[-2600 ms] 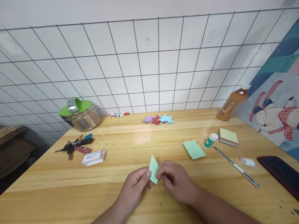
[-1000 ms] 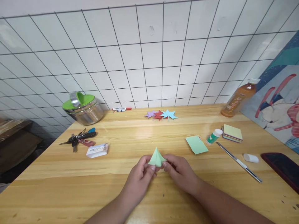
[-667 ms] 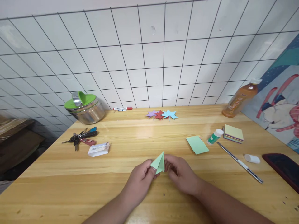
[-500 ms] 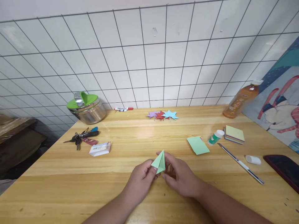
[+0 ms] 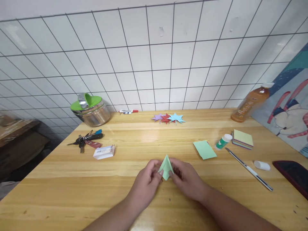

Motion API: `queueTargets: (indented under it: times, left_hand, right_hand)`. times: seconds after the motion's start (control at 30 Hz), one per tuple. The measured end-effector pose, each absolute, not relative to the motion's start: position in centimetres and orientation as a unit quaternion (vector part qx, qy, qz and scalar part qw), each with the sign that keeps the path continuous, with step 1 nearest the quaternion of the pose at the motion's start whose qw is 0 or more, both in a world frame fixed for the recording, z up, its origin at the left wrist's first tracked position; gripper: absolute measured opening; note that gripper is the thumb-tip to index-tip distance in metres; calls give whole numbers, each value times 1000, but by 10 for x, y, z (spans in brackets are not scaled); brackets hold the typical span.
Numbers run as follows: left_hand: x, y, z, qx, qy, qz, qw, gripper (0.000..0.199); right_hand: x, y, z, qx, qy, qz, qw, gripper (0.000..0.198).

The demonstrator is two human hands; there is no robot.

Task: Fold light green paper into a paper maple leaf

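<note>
A small folded piece of light green paper (image 5: 166, 170) is held upright just above the table, its pointed end away from me. My left hand (image 5: 148, 178) grips its left side, thumb on the near face and fingers behind. On the opposite side my right hand (image 5: 186, 179) pinches the paper the same way, its thumb near the lower right edge. The fingers behind the paper are partly hidden. To the right of my hands lies a flat stack of green paper squares (image 5: 204, 149).
Rightward are a glue stick (image 5: 223, 142), its white cap (image 5: 261, 165), a utility knife (image 5: 250, 170), a notepaper stack (image 5: 243, 139), a phone (image 5: 292, 176) and a bottle (image 5: 251, 102). Paper leaves (image 5: 168, 118) lie at the back. Leftward are keys (image 5: 86, 139), an eraser (image 5: 104, 152) and a pot (image 5: 92, 112).
The green paper has turned to face me more squarely, its folds spread wider. My right thumb has come onto its near face. The view has shifted slightly.
</note>
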State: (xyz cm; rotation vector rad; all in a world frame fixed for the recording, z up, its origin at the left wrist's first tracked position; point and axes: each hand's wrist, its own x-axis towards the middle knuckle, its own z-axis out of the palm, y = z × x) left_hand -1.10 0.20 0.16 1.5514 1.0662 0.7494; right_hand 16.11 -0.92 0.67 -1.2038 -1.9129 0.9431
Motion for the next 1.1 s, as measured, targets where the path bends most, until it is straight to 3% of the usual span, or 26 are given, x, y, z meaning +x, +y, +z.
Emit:
queueTargets:
  times: [0.47, 0.7, 0.77, 0.83, 0.97, 1.1]
  left_hand:
    - [-12, 6, 3, 587, 436, 322, 601, 25]
    - [-14, 10, 4, 549, 447, 321, 629, 27]
    - [-14, 10, 5, 545, 448, 325, 629, 26]
    - [-14, 11, 6, 540, 450, 328, 631, 26]
    - [-14, 12, 8, 523, 453, 336, 639, 24]
    - [-15, 13, 6, 519, 448, 338, 645, 23]
  right_hand:
    - [161, -8, 8, -455, -725, 394, 336, 20]
    - [164, -6, 1, -456, -724, 387, 342, 26]
    - [164, -8, -4, -464, -715, 378, 362, 41]
    - [165, -11, -7, -456, -733, 332, 381, 56]
    - [164, -17, -3, -397, -818, 169, 380, 52]
    - [161, -17, 5, -413, -847, 107, 316, 50]
